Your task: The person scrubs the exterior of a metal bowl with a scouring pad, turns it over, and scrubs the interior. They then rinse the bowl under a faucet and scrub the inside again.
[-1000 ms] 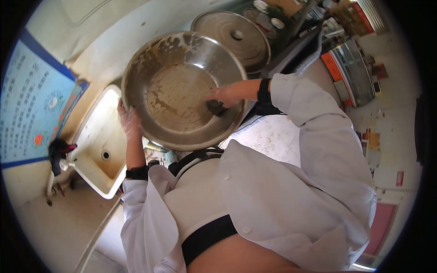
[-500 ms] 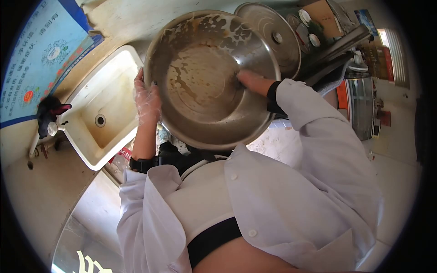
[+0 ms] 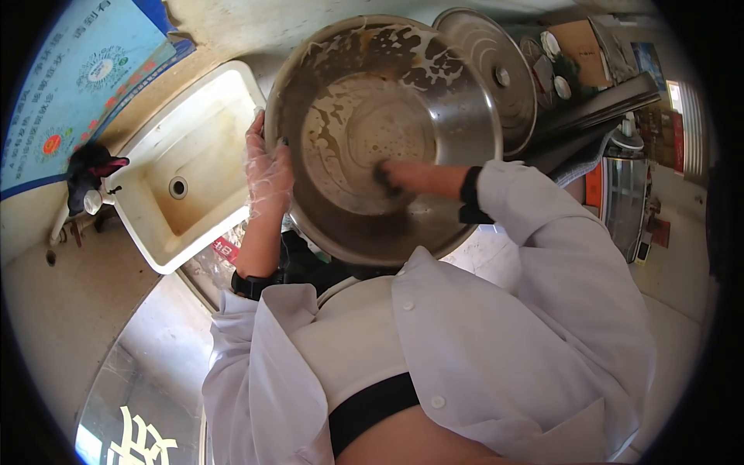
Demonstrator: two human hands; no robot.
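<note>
A large steel basin (image 3: 467, 128) is tilted toward me, its inside streaked with foamy, brownish liquid. My left hand (image 3: 269, 174), in a clear plastic glove, is closed on the basin's left rim, thumb on the near side. Inside, near the bottom of the basin, my right hand (image 3: 415, 177) presses a dark scouring pad (image 3: 384, 177) against the metal. Motion blurs the pad and the fingertips, so its exact shape is hard to make out.
A white sink (image 3: 147, 246) with a drain stands at the left, below a blue poster (image 3: 58, 101). Behind the basin at the right leans a round metal lid (image 3: 504, 75). A cardboard box (image 3: 583, 53) and dark metal trays (image 3: 597, 108) lie beyond it.
My right hand has moved left and down across the inside of the basin with the pad. The whole view has shifted slightly; my left hand keeps its grip on the rim.
</note>
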